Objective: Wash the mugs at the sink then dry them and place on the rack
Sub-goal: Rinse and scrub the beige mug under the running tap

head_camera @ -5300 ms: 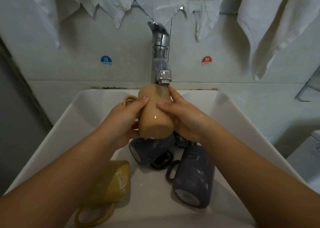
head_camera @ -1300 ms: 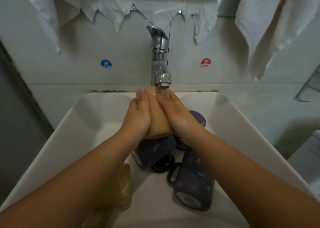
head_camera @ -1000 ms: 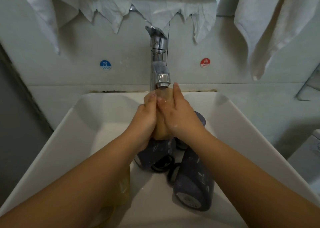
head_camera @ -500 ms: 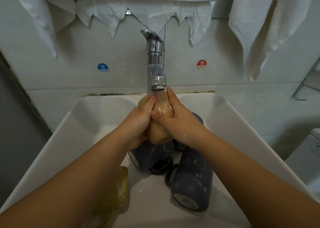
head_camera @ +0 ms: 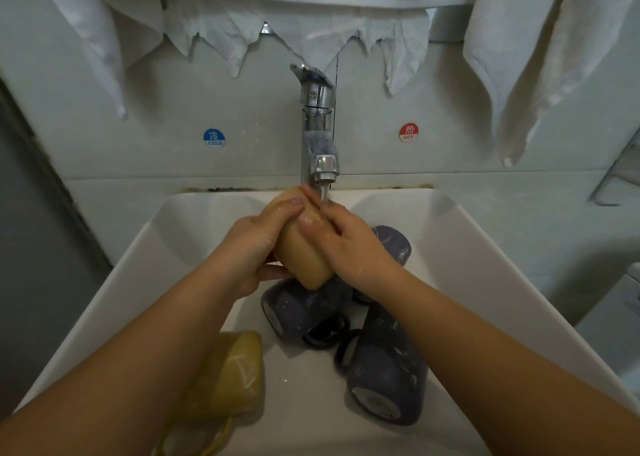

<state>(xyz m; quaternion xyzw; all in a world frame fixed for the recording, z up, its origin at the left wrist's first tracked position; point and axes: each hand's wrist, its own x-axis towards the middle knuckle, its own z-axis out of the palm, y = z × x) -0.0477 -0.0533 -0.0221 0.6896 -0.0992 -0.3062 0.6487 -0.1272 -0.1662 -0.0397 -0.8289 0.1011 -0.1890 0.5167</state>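
Observation:
A tan mug is held tilted over the white sink, just under the chrome tap, whose water runs onto my fingers. My left hand grips the mug's left side. My right hand wraps its right side, fingers over the upper end. Below it, three dark purple mugs lie in the basin: one on its side in the middle, one at the front right, one behind my right wrist. A yellow mug lies at the front left, partly hidden by my left forearm.
White towels and cloths hang from a rail above the tap. Blue COLD and red HOT stickers mark the wall. A wire holder juts from the right wall; a white appliance stands at the right.
Both hands have kept rubbing the tan mug under the running water. The mug has tipped so its lower end points down and right, and its handle is hidden now.

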